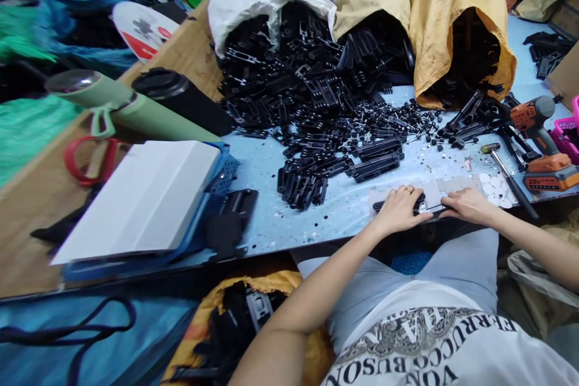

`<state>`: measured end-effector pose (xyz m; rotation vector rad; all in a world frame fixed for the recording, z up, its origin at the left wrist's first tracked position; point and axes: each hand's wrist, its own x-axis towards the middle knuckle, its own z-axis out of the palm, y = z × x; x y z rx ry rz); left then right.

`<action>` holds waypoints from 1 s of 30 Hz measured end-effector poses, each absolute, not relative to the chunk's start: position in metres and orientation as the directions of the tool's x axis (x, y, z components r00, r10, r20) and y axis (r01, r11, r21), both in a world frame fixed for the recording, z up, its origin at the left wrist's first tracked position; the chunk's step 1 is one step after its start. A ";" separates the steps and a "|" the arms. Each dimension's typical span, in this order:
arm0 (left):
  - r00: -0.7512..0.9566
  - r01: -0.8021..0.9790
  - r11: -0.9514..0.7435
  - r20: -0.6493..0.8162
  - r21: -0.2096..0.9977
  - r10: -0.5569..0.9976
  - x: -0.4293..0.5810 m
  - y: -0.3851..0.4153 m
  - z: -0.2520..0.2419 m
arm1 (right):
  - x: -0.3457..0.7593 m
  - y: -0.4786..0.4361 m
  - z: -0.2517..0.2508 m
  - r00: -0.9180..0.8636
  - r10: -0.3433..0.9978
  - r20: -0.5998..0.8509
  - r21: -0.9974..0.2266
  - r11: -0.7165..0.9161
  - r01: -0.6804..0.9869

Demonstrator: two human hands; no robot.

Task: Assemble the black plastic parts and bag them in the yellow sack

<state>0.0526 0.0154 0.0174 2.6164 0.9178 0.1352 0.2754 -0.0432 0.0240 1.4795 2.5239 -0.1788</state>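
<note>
My left hand rests near the table's front edge with fingers curled down on a long black plastic part that lies on a piece of cardboard. My right hand presses on the same part's right end, fingers closed over it. A big heap of black plastic parts lies beyond the hands on the light blue table. A stack of assembled black pieces sits just behind the hands.
Three open sacks spill black parts at the back. An orange cordless drill and a hammer lie right of the hands, beside small white discs. A white folder on a blue crate, red scissors and green roll lie left.
</note>
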 end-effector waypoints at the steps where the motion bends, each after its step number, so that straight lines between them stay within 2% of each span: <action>1: 0.785 0.580 -0.722 -0.025 0.377 0.619 0.053 0.015 0.018 | 0.273 -0.045 0.027 -0.460 0.857 -0.230 0.020 0.477 0.879; 7: 0.772 0.557 -0.700 0.033 0.448 0.635 0.045 0.014 0.013 | 0.254 -0.058 0.048 -0.409 0.898 -0.161 0.127 0.429 0.894; 19: 0.741 0.442 -0.756 0.279 0.483 0.611 0.036 0.019 0.000 | 0.242 -0.059 0.069 -0.429 0.898 -0.102 0.180 0.440 0.880; 25: 0.734 0.429 -0.762 0.304 0.484 0.607 0.038 0.014 -0.005 | 0.248 -0.046 0.074 -0.522 0.843 -0.130 0.200 0.538 0.819; 30: 0.699 0.473 -0.750 0.321 0.463 0.639 0.042 0.013 -0.007 | 0.251 -0.043 0.073 -0.496 0.862 -0.100 0.222 0.505 0.834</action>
